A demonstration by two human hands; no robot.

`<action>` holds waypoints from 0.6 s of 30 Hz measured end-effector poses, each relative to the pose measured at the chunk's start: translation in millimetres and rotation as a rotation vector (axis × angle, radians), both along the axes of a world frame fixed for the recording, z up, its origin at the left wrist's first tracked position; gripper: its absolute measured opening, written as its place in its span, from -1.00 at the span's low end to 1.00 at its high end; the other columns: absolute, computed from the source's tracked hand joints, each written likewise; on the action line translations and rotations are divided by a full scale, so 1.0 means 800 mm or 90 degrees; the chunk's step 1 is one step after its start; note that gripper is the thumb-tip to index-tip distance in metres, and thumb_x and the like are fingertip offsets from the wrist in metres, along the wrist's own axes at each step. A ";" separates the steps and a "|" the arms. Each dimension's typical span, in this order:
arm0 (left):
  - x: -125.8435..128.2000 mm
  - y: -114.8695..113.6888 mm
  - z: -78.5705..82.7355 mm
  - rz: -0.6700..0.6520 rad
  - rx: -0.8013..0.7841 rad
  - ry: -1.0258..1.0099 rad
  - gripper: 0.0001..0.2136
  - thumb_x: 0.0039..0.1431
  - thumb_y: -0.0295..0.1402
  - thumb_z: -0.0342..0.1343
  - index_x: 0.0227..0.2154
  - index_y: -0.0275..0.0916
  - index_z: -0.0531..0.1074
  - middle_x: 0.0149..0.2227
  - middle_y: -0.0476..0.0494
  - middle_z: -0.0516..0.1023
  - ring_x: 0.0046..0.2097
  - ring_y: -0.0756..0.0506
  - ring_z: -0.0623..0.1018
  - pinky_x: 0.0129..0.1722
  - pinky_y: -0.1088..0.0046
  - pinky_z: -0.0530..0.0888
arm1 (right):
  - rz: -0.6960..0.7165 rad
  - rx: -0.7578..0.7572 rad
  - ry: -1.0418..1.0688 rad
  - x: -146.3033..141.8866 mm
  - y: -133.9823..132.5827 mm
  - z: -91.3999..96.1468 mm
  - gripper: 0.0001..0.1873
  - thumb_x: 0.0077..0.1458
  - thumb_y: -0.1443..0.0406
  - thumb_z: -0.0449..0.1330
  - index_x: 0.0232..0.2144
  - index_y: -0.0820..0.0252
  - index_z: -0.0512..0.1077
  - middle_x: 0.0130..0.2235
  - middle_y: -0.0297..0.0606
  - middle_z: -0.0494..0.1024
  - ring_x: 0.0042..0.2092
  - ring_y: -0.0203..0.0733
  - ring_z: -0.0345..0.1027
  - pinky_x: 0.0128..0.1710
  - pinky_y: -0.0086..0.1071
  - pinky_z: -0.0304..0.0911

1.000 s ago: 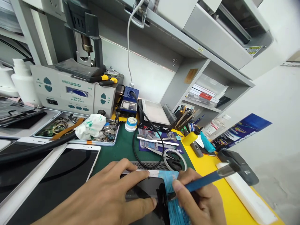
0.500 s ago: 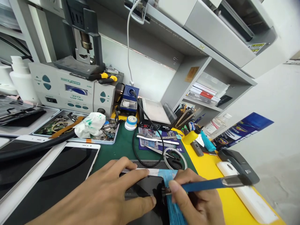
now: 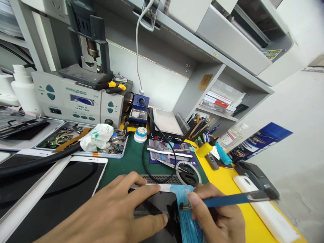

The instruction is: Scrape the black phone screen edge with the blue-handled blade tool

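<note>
My left hand point(image 3: 113, 211) lies spread across a dark glass-faced panel point(image 3: 162, 200) that looks like a phone or tablet screen, fingertips resting on its surface and top edge. The panel lies over a blue-and-white patterned strip or mat point(image 3: 188, 222) at its right side. Pinched in my right hand point(image 3: 215, 212) is a slim blue-handled tool point(image 3: 227, 200), held nearly level. Its dark flat tip sits over the blue strip, just right of the panel's edge; whether it touches cannot be seen. The far end looks metallic and points right.
Behind the panel are a perforated grey plate point(image 3: 162, 178), scissors point(image 3: 188, 173) and a looping black cable point(image 3: 143, 162). White-framed tablets point(image 3: 68, 195) and a parts tray point(image 3: 118, 153) lie left. A rework station point(image 3: 83, 98) stands behind them. A white device point(image 3: 265, 209) lies right.
My right hand and the blue-handled tool have shifted slightly right, so the tip has left the panel's edge for the blue strip. My left hand stays on the panel.
</note>
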State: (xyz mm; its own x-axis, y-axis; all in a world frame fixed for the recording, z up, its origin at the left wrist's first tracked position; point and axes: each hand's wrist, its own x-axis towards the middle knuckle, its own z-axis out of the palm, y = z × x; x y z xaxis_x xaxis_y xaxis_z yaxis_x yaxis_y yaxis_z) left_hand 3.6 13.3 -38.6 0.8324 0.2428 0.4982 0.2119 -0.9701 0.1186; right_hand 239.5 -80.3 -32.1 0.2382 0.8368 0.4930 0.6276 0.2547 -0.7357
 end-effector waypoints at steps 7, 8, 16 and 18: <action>0.004 0.000 -0.005 0.009 0.005 -0.013 -0.49 0.13 -0.40 0.27 0.14 0.16 0.46 0.17 0.05 0.52 0.05 -0.20 0.49 -0.08 0.32 0.51 | -0.009 -0.008 -0.034 0.004 -0.005 -0.009 -0.74 0.26 0.21 0.27 -0.47 0.12 0.44 -0.55 -0.37 0.35 -0.50 -0.24 0.24 -0.47 -0.38 0.20; 0.004 0.000 -0.004 0.014 0.011 -0.026 -0.52 0.12 -0.41 0.29 0.10 0.16 0.48 0.15 0.04 0.53 0.02 -0.20 0.50 -0.11 0.34 0.51 | -0.015 -0.004 -0.013 0.005 -0.005 -0.007 -0.72 0.27 0.21 0.28 -0.49 0.13 0.43 -0.55 -0.38 0.33 -0.51 -0.25 0.23 -0.48 -0.39 0.18; 0.001 0.006 -0.013 -0.011 0.020 -0.015 -0.53 0.16 -0.29 0.30 0.13 0.17 0.45 0.19 0.02 0.48 0.07 -0.22 0.44 -0.08 0.32 0.52 | 0.143 0.050 -0.036 0.013 0.006 0.010 -0.84 0.29 0.42 0.22 -0.33 0.08 0.46 -0.51 -0.45 0.43 -0.51 -0.31 0.35 -0.49 -0.47 0.25; 0.000 0.007 -0.013 -0.006 0.027 -0.008 -0.49 0.16 -0.25 0.31 0.17 0.23 0.41 0.20 0.06 0.47 0.06 -0.21 0.44 -0.07 0.31 0.52 | 0.192 0.048 -0.116 0.017 0.005 0.008 -0.84 0.27 0.46 0.22 -0.27 0.08 0.45 -0.46 -0.43 0.50 -0.48 -0.30 0.42 -0.45 -0.46 0.30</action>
State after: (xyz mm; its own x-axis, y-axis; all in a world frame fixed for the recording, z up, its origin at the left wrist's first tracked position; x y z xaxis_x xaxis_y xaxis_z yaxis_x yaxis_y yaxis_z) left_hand 3.7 18.5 -49.0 0.8280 0.2134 0.5185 0.2011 -0.9762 0.0807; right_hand 253.1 -76.6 -25.5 -0.1114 0.8155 0.5679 0.6356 0.4978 -0.5902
